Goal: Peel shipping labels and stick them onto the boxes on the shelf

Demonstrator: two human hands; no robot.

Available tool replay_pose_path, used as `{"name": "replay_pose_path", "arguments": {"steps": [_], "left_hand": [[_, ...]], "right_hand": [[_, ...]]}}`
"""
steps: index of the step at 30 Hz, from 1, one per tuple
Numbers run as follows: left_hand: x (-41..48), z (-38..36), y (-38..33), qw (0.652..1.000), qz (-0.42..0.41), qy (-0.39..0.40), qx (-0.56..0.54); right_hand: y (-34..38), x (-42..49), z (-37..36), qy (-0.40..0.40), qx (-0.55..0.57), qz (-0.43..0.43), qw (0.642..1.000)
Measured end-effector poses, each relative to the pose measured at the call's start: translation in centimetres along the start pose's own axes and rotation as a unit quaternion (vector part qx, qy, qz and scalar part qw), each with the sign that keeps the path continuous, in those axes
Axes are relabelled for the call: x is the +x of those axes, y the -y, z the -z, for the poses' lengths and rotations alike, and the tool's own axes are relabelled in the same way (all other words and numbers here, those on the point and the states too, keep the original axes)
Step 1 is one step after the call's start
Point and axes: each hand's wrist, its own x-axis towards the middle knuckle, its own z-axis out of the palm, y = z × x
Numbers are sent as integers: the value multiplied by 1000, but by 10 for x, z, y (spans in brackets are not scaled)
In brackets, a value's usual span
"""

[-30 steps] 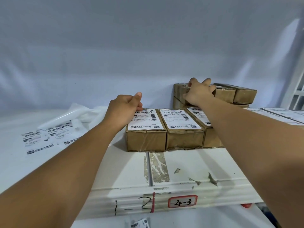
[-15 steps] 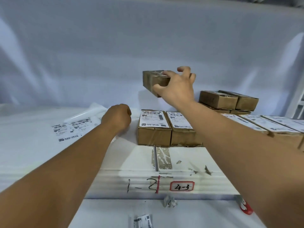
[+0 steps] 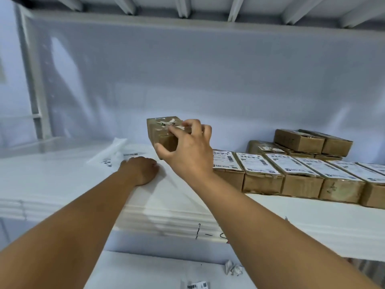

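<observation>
Head view:
- right hand (image 3: 187, 151) grasping brown box (image 3: 160, 132), held up off shelf (image 3: 62, 174), left of box row; torn white scraps on top, no label
- left hand (image 3: 139, 171) clenched, knuckles on shelf, nothing seen in it
- label sheets (image 3: 116, 158) just beyond it
- labelled boxes (image 3: 260, 176) in row at right, barcodes, text unreadable
- bare boxes (image 3: 300, 140) stacked behind
- shelf edge handwritten "1-", rest hidden
</observation>
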Motion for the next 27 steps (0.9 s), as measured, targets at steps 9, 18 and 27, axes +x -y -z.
{"name": "replay_pose_path", "arguments": {"steps": [9, 18, 27], "left_hand": [[5, 0, 8, 985, 35, -166, 18], [-19, 13, 16, 941, 239, -201, -132], [-25, 8, 23, 953, 232, -136, -139]], "right_hand": [[-9, -13, -36, 23, -54, -26, 998], [-8, -24, -33, 57, -74, -7, 996], [-11, -29, -32, 125, -93, -24, 988]]}}
